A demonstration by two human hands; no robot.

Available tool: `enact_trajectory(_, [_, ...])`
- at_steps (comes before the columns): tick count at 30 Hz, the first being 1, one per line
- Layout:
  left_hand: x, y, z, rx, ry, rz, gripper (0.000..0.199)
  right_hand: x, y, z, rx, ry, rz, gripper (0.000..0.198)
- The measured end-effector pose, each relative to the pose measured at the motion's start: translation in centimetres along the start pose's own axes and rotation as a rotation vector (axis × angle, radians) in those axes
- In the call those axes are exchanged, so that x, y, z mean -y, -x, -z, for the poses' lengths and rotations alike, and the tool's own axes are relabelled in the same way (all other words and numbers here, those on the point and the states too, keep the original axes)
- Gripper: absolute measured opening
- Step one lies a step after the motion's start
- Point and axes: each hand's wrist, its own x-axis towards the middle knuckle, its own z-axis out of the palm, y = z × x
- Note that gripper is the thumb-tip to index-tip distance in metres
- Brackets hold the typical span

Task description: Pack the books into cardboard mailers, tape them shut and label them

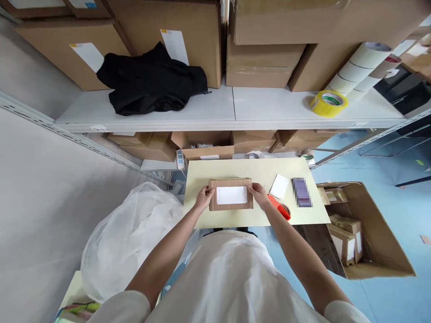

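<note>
Over a cream table [235,168], pinching a cardboard box [232,207] at its two ends with left hand [204,198] and right hand [260,194], best done with light, even pressure kept clear of the white label [231,195].

I see a blk jacket [155,85] on the shelf [215,105], upr left (all crumpled, that one), ctns [144,27] behind. Yellow tape roll [327,110], upr right, w/ white rolls [353,72] alongside. See-through plastic [124,251], lwr left.
</note>
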Motion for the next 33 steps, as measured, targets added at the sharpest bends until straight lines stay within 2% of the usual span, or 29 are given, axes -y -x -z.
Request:
enact_trajectory(4, [0.9,-1.6,0.4,0.008,-0.068,0.029,0.042,-0.7,-0.1,-1.4,0.081,-0.132,0.066,0.05])
enact_trajectory(8, [1.3,-2.3,0.8,-0.004,-0.174,0.027,0.058,-2.6,1.8,-2.0,-0.022,-0.15,0.074,0.058])
enact_trajectory(10, [0.9,-2.1,1.0,-0.048,-0.313,-0.062,0.065,-4.2,3.7,-1.6,-0.103,-0.111,0.091,0.056])
enact_trajectory(14, [-1.2,-1.6,1.0,-0.114,-0.634,-0.345,0.066,-7.6,8.3,0.7,-0.333,0.071,0.084,0.046])
enact_trajectory(17, [-3.9,-2.0,0.1,-0.023,-0.786,-0.502,0.061,-9.5,11.0,2.7,-0.472,0.317,0.057,0.037])
enact_trajectory(19, [-5.6,-2.8,-1.1,0.077,-0.873,-0.562,0.057,-10.2,12.0,3.6,-0.502,0.463,0.047,0.034])
enact_trajectory(22, [-7.2,-4.2,-3.4,0.222,-0.981,-0.555,0.058,-10.5,12.0,4.5,-0.459,0.633,0.034,0.034])
enact_trajectory(24, [-7.6,-4.7,-4.9,0.275,-1.023,-0.524,0.062,-10.2,11.3,5.0,-0.404,0.743,0.005,0.035])
enact_trajectory(29, [-7.7,-3.9,-6.6,0.26,-1.041,-0.459,0.066,-9.6,8.5,6.0,-0.284,0.939,-0.172,0.038])
enact_trajectory(33, [-7.1,-2.7,-6.6,0.242,-1.05,-0.405,0.064,-10.1,6.5,6.1,-0.134,0.93,-0.17,0.03])
